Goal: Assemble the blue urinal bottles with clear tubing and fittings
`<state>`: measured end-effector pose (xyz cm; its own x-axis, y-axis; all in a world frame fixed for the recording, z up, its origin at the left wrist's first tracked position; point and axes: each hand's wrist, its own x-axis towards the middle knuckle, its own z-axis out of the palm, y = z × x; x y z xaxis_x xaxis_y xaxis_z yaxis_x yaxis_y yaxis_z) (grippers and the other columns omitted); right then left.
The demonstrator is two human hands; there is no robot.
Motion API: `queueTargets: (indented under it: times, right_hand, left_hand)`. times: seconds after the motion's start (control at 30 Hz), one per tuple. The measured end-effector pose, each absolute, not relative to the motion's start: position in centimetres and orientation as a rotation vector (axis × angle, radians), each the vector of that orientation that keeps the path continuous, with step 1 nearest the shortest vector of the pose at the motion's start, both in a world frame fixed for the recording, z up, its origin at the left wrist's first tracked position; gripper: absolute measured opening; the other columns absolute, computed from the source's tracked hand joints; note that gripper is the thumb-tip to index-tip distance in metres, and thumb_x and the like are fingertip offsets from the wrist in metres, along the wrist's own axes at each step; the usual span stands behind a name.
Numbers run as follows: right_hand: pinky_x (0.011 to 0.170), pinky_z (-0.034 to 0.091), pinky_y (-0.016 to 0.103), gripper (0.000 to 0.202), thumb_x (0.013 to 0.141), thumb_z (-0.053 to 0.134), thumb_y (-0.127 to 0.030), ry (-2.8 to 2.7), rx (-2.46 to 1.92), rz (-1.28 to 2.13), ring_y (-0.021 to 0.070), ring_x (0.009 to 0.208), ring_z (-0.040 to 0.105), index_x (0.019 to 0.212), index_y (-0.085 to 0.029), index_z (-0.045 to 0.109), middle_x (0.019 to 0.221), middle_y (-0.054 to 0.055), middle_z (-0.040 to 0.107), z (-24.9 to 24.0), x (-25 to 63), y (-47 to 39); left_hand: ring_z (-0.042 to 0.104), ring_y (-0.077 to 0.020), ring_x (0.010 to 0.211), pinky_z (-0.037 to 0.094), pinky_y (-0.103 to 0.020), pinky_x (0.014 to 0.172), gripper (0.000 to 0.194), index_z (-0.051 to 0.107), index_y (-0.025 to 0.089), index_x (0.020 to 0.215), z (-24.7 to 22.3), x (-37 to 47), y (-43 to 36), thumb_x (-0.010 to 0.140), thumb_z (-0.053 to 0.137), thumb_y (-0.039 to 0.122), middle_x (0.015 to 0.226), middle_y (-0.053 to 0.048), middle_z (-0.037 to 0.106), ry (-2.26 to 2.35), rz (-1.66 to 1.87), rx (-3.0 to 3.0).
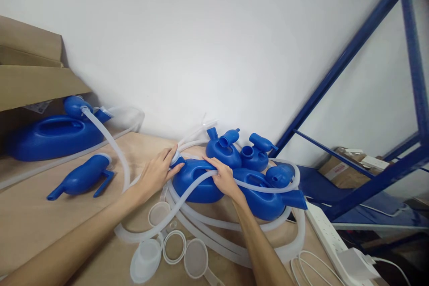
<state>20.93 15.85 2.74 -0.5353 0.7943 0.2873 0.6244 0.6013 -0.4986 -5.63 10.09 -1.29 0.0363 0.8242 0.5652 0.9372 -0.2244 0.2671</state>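
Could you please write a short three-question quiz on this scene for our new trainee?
1. Which hand is at the white cap by the neck of the held blue handled bottle: A) right or B) left?
2. True or false: the power strip lies at the picture's left edge.
3. Fill in: a translucent ____ passes in front of that bottle.

Key: 1. B, left hand. 2. False; the white power strip is at the right. 3. Tube.

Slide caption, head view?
Left hand and right hand on a blue rounded plastic jug, near translucent hoses and round whitish caps.
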Motion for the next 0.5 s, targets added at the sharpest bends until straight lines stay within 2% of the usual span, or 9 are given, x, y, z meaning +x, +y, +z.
queueTargets:
  times: [0.17, 0.33, 0.5]
  right_hand:
    - [0.106, 0.048, 0.04, 0.051, 0.095, 0.054, -0.019, -2.335, -1.141, 0.462, 0.026, 0.129, 0.064, 0.142, -0.036, 0.063, 0.141, -0.001, 0.068, 2.9, 20.7, 15.9]
    - [0.102, 0.05, 0.039, 0.047, 0.097, 0.062, -0.033, -2.359, -1.123, 0.383, 0.0264, 0.124, 0.066, 0.144, -0.035, 0.061, 0.135, 0.002, 0.069, 2.7, 20.4, 15.6]
    - [0.105, 0.048, 0.039, 0.052, 0.098, 0.065, -0.044, -2.377, -1.161, 0.381, 0.0262, 0.127, 0.064, 0.149, -0.037, 0.057, 0.136, 0.002, 0.069, 2.9, 20.3, 15.5]
  left_hand:
    - [0.069, -0.0352, 0.111, 0.055, -0.043, 0.091, 0.067, 0.041, 0.015, 0.157, -0.5, -5.6, 9.9, 0.105, 0.04, 0.058, 0.131, -0.019, 0.064, -1.868, -0.876, -2.134]
    - [0.072, -0.0326, 0.094, 0.055, -0.04, 0.08, 0.06, 0.043, 0.018, 0.156, 1.0, -5.0, 9.5, 0.106, 0.041, 0.052, 0.122, -0.016, 0.067, -1.95, -0.763, -2.122]
    - [0.07, -0.033, 0.102, 0.054, -0.041, 0.084, 0.05, 0.052, 0.017, 0.146, 2.0, -4.7, 9.3, 0.108, 0.034, 0.044, 0.125, -0.019, 0.067, -1.969, -0.694, -2.126]
